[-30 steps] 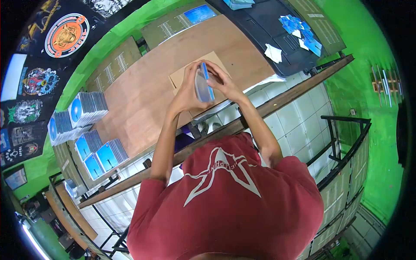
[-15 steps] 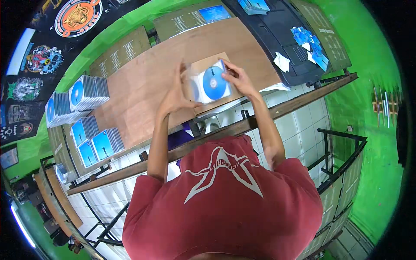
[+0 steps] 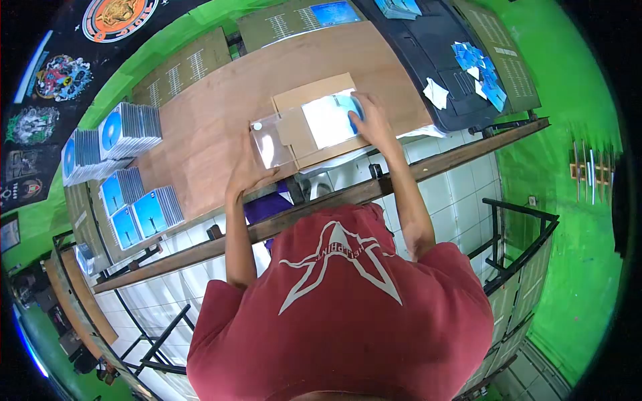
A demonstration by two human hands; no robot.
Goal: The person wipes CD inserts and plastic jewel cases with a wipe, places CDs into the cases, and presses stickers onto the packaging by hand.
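From my remote station I recorded two bare hands over the near part of the bench [image 3: 221,87]. The open case [image 3: 328,120] lay between them, above a sheet of cardboard [image 3: 317,87], with its clear lid [image 3: 274,142] to the left and a glossy white panel to the right. Glare covered much of that panel; a blue area showed at its right end.

I found the right hand [image 3: 374,127] at the right end of the case, its grip clamped on the case, thumb over the blue area and fingers at the far side. The left hand [image 3: 247,170] was at the left edge of the lid, thumb near the lid's near edge. Its fingers were blurred, and I could not tell whether its grip was closed on the lid.

At the left end I noted two far stacks [image 3: 114,130] with blue discs on top and three near stacks [image 3: 150,214] topped by blue covers. To the far right, a black surface [image 3: 418,60] bore blue pieces [image 3: 481,73], white paper [image 3: 436,93] and a pile of blue sheets [image 3: 398,8].
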